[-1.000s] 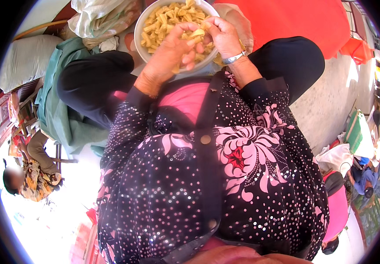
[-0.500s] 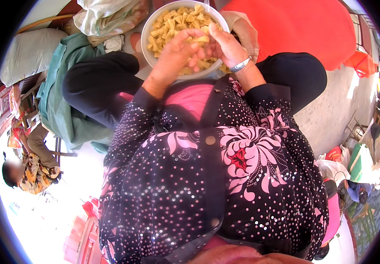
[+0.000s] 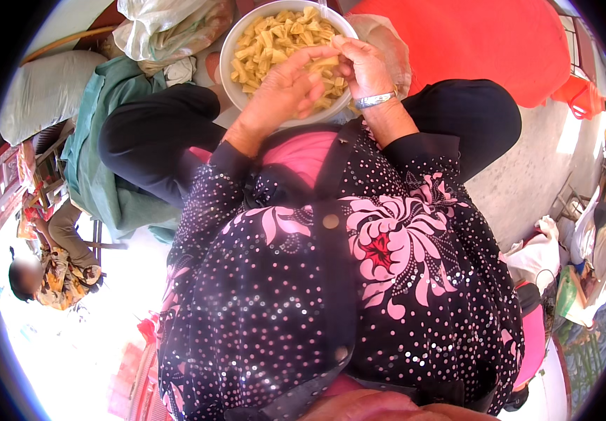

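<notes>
A white bowl full of yellowish, folded-looking short pieces sits between my bent knees. Over its near right side, my left hand has its index finger reaching to the fingertips of my right hand, its other fingers curled loosely. My right hand, with a silvery band at the wrist, pinches thumb and fingers together there. One yellow piece shows just below the meeting fingertips; whether it is held or lies in the bowl is unclear. What the pinched tips grip is too small to make out.
Bright red cloth or sheeting spreads at the far right. Left of the bowl are a whitish plastic sack, a grey sack and green cloth. Another person sits at the left. Bags are piled at the right.
My right hand has turned and drawn its fingers into a pinch, where they were more spread before. My left index finger has straightened toward it. The bowl appears slightly farther left.
</notes>
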### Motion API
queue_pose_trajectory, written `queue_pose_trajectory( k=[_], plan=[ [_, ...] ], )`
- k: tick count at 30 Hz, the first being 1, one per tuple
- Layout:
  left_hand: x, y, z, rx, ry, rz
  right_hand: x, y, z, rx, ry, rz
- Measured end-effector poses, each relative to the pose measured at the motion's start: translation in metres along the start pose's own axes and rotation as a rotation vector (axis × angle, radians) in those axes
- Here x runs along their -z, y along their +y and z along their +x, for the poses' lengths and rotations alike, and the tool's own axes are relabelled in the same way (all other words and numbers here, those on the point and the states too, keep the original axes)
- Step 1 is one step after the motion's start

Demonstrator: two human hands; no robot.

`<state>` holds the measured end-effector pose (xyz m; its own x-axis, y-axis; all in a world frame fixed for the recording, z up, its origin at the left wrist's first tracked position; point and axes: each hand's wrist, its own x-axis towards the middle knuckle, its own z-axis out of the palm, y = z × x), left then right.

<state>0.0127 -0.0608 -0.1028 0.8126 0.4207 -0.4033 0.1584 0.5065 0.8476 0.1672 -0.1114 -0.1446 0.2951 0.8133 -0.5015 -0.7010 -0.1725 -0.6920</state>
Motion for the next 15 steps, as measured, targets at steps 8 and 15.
queue_pose_trajectory(
  k=[8, 15],
  plan=[
    [-0.003, 0.011, -0.003, -0.019, 0.117, 0.084, 0.0, -0.008, 0.001, 0.076, -0.261, -0.344],
    [-0.004, 0.002, 0.0, 0.0, 0.19, -0.034, -0.002, -0.009, -0.009, -0.042, -0.455, -0.521]
  ],
)
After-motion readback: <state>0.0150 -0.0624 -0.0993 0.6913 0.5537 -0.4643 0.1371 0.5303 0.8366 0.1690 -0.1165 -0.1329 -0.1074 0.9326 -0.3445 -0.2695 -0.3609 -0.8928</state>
